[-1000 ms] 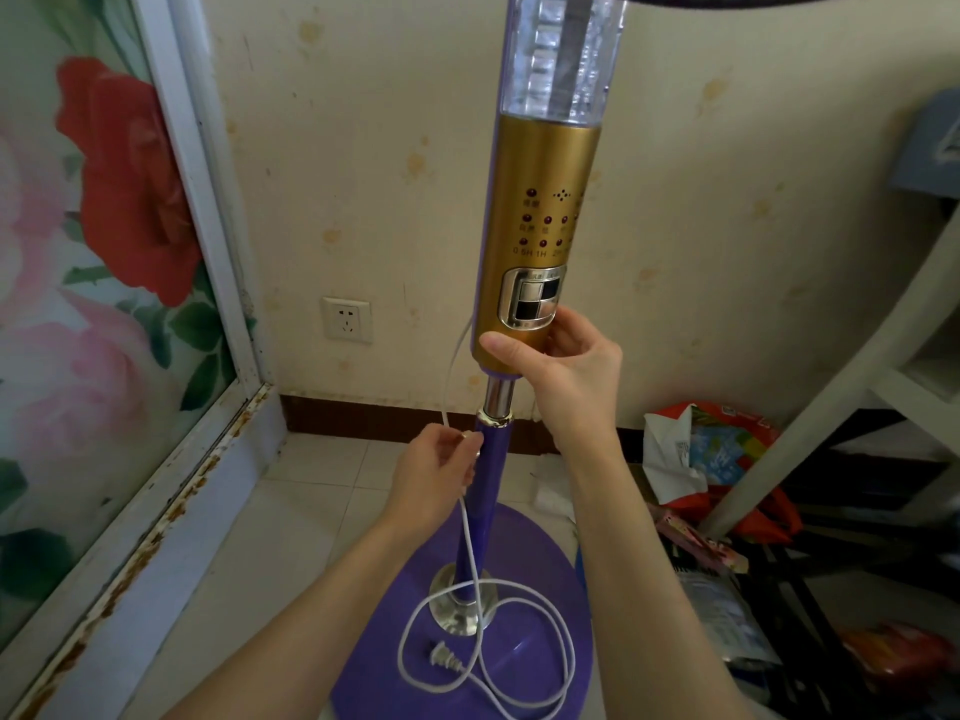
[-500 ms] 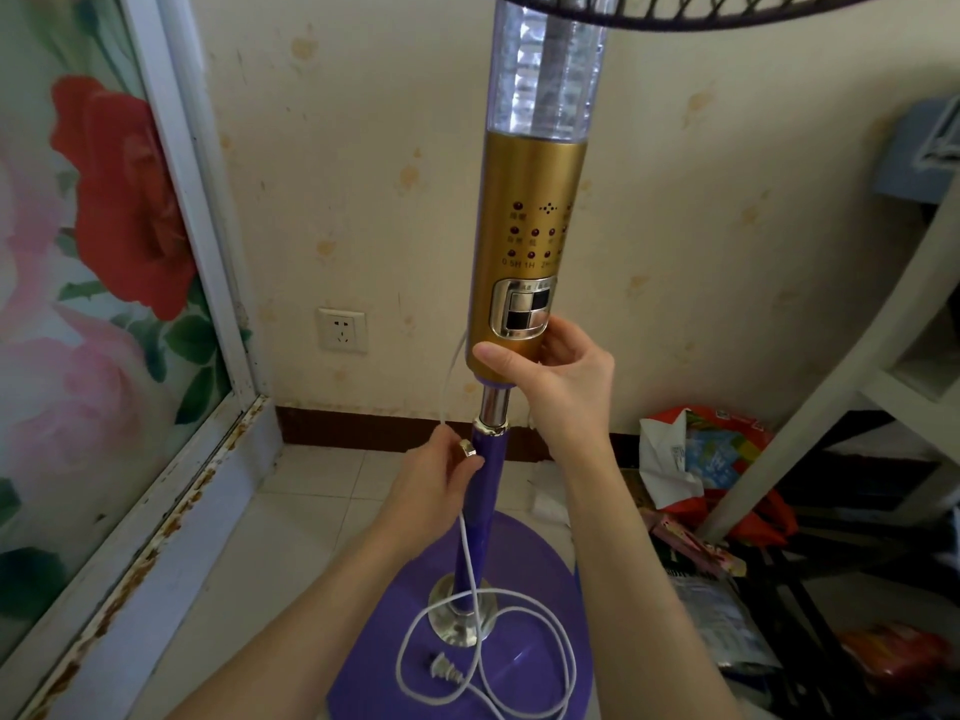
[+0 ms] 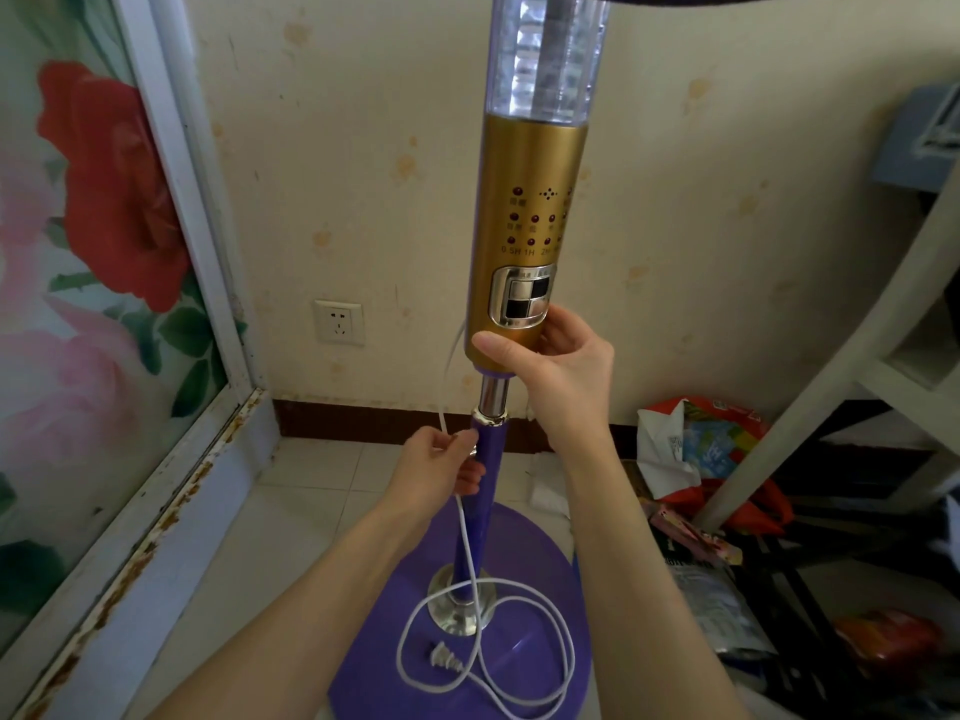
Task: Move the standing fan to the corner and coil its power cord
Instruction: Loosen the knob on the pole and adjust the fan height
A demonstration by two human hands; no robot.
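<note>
Cream wall (image 3: 395, 163), blotched with yellowish stains, closes off the back of a tiled corner, with a dark skirting board along its foot and a white wall socket (image 3: 338, 322) low down. To the left stands a white-framed panel (image 3: 104, 283) printed with red and pink roses, its bottom rail flaking with rust. In the single head view, the standing fan (image 3: 527, 220) rises upright close to that wall: a clear faceted section on top, a gold control column with red dots and a chrome button panel, then a chrome neck and a purple pole down to a round purple base (image 3: 395, 662) on the pale floor tiles. The right hand (image 3: 558, 368) is wrapped around the bottom of the gold column, thumb across the front. The left hand (image 3: 441, 467) is closed on the white power cord (image 3: 467, 543) just beside the purple pole (fingers pinching it near the chrome collar). Above that hand the cord runs up behind the column; below it drops to the base, where it lies in loose loops around the chrome foot, the plug (image 3: 444, 658) resting on the purple disc. Right of the fan, crumpled bags and packets (image 3: 696, 449) clutter the floor beneath a slanted white frame (image 3: 841, 366).
</note>
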